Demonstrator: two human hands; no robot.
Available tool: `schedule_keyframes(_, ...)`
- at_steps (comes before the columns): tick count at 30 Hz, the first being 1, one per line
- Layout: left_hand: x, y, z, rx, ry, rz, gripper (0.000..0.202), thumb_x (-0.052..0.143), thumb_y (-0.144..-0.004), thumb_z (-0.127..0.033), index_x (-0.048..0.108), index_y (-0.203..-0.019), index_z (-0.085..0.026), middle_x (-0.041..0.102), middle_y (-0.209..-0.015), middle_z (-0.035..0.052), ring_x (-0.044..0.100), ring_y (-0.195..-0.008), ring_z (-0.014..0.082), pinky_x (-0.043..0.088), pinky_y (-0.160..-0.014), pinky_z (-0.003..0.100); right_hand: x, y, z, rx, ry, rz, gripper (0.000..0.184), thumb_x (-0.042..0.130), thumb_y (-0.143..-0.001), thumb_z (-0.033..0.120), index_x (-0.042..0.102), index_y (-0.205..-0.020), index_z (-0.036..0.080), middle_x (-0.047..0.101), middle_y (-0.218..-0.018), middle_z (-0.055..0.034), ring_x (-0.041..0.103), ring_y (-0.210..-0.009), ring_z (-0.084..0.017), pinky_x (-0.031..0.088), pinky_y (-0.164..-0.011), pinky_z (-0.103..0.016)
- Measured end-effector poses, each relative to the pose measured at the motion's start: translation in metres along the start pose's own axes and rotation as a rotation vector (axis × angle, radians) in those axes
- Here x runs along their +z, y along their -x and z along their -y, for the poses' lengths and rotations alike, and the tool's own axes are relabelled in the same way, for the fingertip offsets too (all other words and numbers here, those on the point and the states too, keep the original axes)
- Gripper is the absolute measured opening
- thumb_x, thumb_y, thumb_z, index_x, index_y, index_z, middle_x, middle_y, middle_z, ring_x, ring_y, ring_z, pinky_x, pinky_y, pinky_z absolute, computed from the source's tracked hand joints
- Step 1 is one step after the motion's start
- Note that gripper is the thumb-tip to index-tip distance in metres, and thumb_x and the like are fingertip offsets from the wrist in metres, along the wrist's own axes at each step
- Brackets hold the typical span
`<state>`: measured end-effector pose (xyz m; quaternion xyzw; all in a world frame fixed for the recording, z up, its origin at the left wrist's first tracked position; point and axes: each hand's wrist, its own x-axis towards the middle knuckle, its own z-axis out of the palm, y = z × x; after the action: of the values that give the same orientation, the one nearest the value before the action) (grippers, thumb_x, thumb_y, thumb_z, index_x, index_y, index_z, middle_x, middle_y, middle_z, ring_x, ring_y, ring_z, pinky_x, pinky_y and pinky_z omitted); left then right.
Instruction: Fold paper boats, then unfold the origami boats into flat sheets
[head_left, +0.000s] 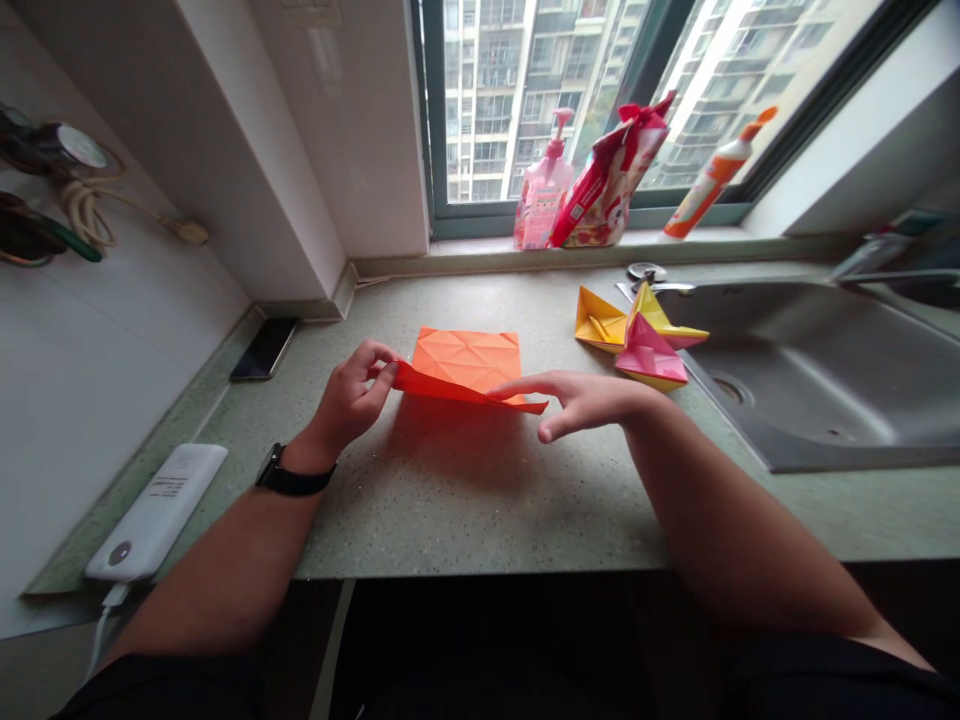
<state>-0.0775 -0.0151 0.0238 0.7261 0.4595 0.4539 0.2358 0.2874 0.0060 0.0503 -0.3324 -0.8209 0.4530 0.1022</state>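
Observation:
A sheet of orange origami paper [466, 362], marked with a grid of creases, lies on the speckled green countertop [450, 510]. Its near edge is lifted in a long folded flap. My left hand [350, 397] pinches the flap's left end between thumb and fingers. My right hand [581, 403] reaches in from the right, its index finger resting on the flap near the right end without pinching it. A black watch [295, 475] circles my left wrist. Just beyond my right hand sit folded yellow and pink paper shapes [641, 338].
A steel sink [817, 380] and its faucet [892, 258] fill the right side. A black phone [264, 349] and a white power bank [156, 512] lie at the left. A pink pump bottle [544, 185], a red packet [611, 175] and an orange tube [712, 175] stand on the windowsill.

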Motion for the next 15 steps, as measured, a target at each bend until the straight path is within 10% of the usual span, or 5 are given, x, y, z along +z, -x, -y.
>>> schedule_keyframes(6,0.000,0.001,-0.001,-0.002,0.010,-0.016,0.020,0.064,-0.103,-0.043,0.062,-0.102,-0.022,0.071,-0.092,0.0027,0.072,-0.078,0.0170,0.061,-0.067,0.026,0.003,-0.010,-0.009,-0.018,-0.086,-0.045,0.044,0.079,-0.091,0.058,0.088,-0.120,0.026,0.086,-0.118,-0.0057,0.079,-0.110,-0.026,0.061,-0.103,-0.039)
schedule_keyframes(15,0.010,-0.004,0.011,-0.059,0.018,-0.033,0.024,0.065,-0.100,-0.046,0.062,-0.099,-0.022,0.070,-0.087,0.0019,0.068,-0.078,0.0175,0.055,-0.068,0.026,-0.003,-0.009,-0.012,0.129,-0.296,-0.184,0.045,0.086,-0.083,0.060,0.089,-0.107,0.023,0.086,-0.104,-0.0073,0.079,-0.103,-0.029,0.065,-0.095,-0.042)
